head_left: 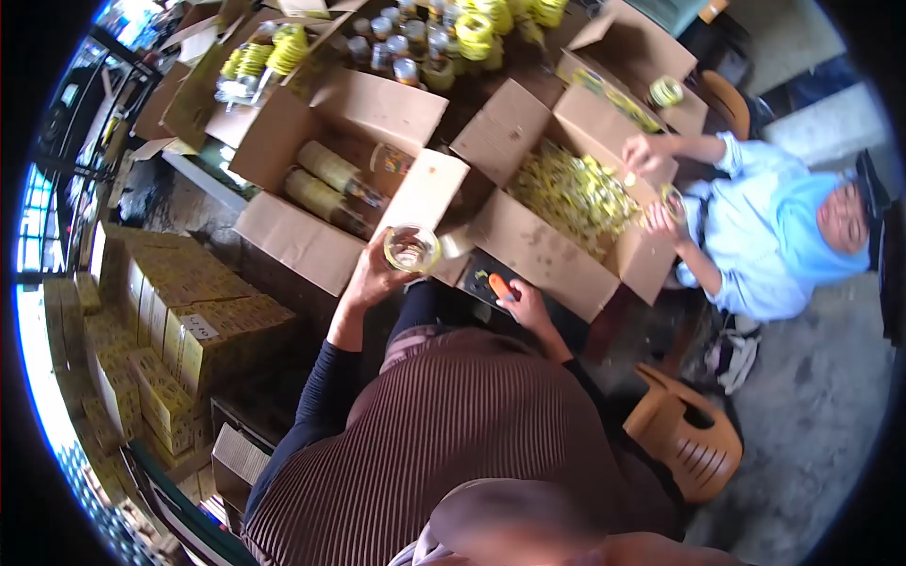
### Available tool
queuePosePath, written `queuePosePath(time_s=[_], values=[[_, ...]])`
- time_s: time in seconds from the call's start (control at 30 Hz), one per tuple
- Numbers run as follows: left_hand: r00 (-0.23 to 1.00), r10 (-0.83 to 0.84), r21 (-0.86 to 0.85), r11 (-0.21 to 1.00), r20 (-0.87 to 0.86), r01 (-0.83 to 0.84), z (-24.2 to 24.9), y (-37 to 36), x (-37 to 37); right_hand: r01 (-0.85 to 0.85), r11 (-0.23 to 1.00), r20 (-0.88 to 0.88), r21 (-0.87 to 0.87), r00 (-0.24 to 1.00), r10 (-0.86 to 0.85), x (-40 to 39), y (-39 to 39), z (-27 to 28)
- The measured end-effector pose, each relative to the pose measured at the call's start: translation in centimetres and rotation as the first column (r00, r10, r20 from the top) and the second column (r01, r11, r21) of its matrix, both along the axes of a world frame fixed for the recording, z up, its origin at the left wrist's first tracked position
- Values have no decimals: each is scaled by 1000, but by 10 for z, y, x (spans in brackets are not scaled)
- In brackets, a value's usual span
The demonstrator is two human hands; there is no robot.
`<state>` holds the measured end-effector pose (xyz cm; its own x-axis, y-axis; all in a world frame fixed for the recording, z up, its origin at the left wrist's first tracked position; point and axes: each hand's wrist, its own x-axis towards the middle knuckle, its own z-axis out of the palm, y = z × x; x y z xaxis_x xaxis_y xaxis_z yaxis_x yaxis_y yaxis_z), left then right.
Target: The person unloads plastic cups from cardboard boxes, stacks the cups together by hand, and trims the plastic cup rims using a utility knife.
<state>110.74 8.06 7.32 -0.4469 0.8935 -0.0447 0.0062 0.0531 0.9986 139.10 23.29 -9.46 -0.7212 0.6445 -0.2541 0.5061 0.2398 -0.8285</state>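
My left hand (371, 280) is closed around a clear round tub (411, 248) with a yellowish rim, and its mouth faces up at me. Something brownish shows inside it. In my right hand (528, 307), low over a dark surface, is an orange-handled tool (500, 286); its working end is too small to make out. Beyond the hands stands an open cardboard box (543, 241) holding a heap of small yellow-and-clear pieces (571, 193). Left of it, another open carton (377, 99) contains long stacks of yellowish round containers (330, 165).
Across the yellow heap, a co-worker (755, 217) holds a similar tub (672, 203). Filled jars (406, 71) and yellow rings (477, 33) crowd the far table. Yellow printed cartons (189, 292) are stacked at left. An orange plastic chair (684, 434) stands at right.
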Motion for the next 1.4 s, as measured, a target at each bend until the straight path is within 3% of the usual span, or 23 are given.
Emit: queuePosePath(time_s=[0.03,0.13,0.2,0.3,0.37,0.47,0.57,0.67,0.7,0.77,0.9,0.93,1.0,1.13,1.33,1.4], values=[[996,-77,-56,996,-33,75,-1,4,15,3,995,33,-98,999,1,5,2,-1],[950,-194,-120,978,-243,169,-23,13,49,44,990,33,-131,999,-40,25,5,4],[949,-241,-142,966,-206,214,-67,20,62,103,976,-4,-191,994,-106,35,3,23],[938,-248,-157,964,-244,214,-97,36,83,64,993,-61,-95,996,-70,52,3,21],[853,-240,-169,969,-464,181,-128,47,91,64,996,-54,-64,996,-68,62,1,24],[887,-269,-211,957,-376,201,-128,66,104,105,990,44,-95,994,-101,76,2,17],[902,-333,-288,924,-276,253,-146,79,105,176,976,-65,-131,980,-186,89,-2,11],[742,-252,-127,967,-622,221,-151,82,110,251,954,-127,-166,953,-273,89,-3,42],[741,-237,-125,971,-629,204,-143,80,112,234,958,-136,-163,957,-257,89,-4,49],[603,-268,-198,963,-751,181,-120,74,118,281,939,-95,-199,948,-303,90,-4,56],[411,-374,-341,927,-832,153,-131,64,124,313,918,-162,-242,920,-356,91,-3,51],[410,-366,-340,930,-835,138,-140,60,124,327,894,-186,-306,901,-393,91,-2,48],[261,-397,-370,917,-880,145,-150,56,125,320,874,-216,-365,884,-414,92,-1,40],[257,-487,-467,873,-835,139,-162,64,121,304,838,-297,-454,835,-464,90,0,40],[243,-261,-265,964,-934,16,-171,66,115,283,857,-366,-432,813,-453,79,-1,64],[458,-390,-401,913,-799,78,-151,56,115,257,856,-358,-448,826,-435,77,1,66]])
